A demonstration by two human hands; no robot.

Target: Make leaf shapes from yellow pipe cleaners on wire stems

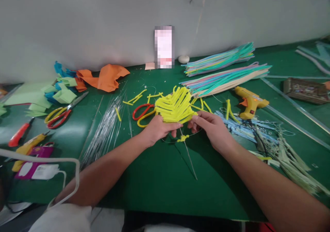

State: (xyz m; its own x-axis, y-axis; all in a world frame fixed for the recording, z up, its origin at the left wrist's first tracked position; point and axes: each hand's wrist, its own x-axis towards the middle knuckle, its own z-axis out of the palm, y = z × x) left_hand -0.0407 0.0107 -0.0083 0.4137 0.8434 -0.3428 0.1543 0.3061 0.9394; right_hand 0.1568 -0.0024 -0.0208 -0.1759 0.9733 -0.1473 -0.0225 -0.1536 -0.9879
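A leaf shape made of bright yellow pipe cleaners point(175, 105) is held up above the green table, its strips slanting from a middle line. My left hand point(158, 129) is closed on its lower left edge, thumb laid across the front. With fingers pinched, my right hand point(210, 125) grips the lower right edge. A thin wire stem point(190, 161) hangs down below the leaf. Around that wire sits a small yellow twist point(183, 138), with a fine wire loop running out to both sides. Red-and-yellow-handled scissors point(140, 112) lie behind the leaf, blades hidden.
Bundles of coloured pipe cleaners point(224, 79) lie at the back right, near a yellow glue gun point(250, 101). Loose metal wires point(105, 129) spread out at left, beside another pair of scissors point(60, 115). Orange paper point(110, 79) and a phone point(163, 48) are by the wall.
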